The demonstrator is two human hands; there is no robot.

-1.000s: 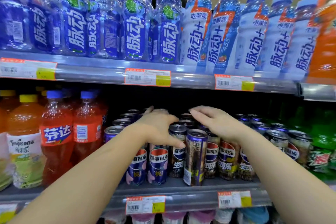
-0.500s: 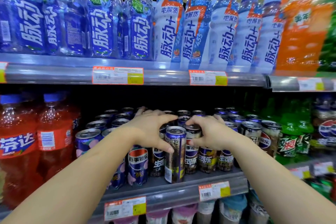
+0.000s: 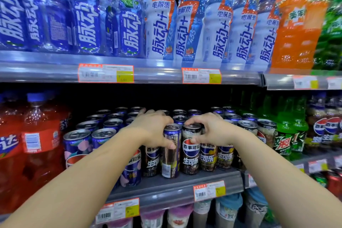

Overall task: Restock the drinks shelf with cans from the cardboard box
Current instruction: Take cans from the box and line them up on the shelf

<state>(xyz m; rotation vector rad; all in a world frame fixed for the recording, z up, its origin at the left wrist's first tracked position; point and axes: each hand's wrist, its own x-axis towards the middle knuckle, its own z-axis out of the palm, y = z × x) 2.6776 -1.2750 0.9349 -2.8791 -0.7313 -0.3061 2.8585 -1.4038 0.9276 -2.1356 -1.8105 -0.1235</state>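
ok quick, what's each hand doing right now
left hand: closed on the slim purple can, thumb across its front
right hand: closed on the dark cola can beside it

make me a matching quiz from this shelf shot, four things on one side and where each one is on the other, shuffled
Things:
1. left hand
2. right hand
3. orange bottles
4. green bottles

Places:
A. top shelf, right end
B. on the blue can at the shelf front
C. can shelf, right of the cans
D. on the dark cola can

Pairs: 1-B, 2-D, 3-A, 4-C
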